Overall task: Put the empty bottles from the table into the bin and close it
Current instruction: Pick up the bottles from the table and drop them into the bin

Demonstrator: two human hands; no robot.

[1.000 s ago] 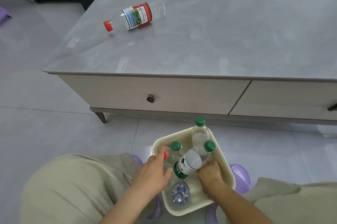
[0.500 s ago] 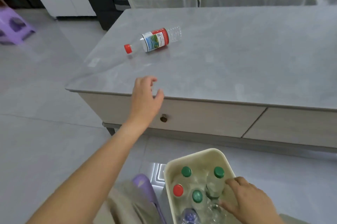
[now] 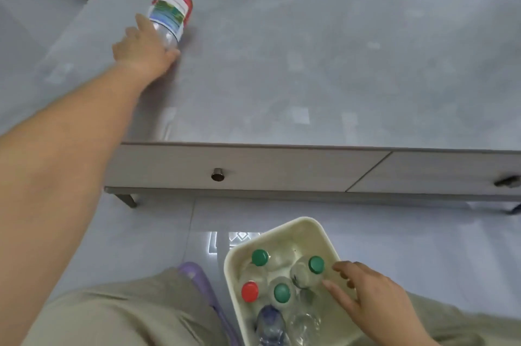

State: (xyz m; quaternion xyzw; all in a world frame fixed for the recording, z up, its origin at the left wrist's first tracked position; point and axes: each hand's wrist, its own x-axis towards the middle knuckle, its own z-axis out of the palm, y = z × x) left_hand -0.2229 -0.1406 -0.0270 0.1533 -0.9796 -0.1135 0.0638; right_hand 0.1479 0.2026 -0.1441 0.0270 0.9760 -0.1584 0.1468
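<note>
Left hand [image 3: 146, 49] at 11 o'clock, fingers closed round neck end of clear plastic red-labelled bottle [image 3: 170, 14] on grey surface [image 3: 310, 63] | right hand [image 3: 363, 293] at 5 o'clock, fingers spread loosely, holding nothing, on capped bottles in cream square bin [image 3: 324, 228] | risk: crowded bin may block closing.

We see a clear, glossy plastic bottle [image 3: 169, 15] with a paper-like label on a smooth, faintly reflective grey stone-look table [image 3: 310, 63]. Near us, a matt cream plastic bin [image 3: 324, 230] sits on glossy floor tiles [image 3: 141, 233].
</note>
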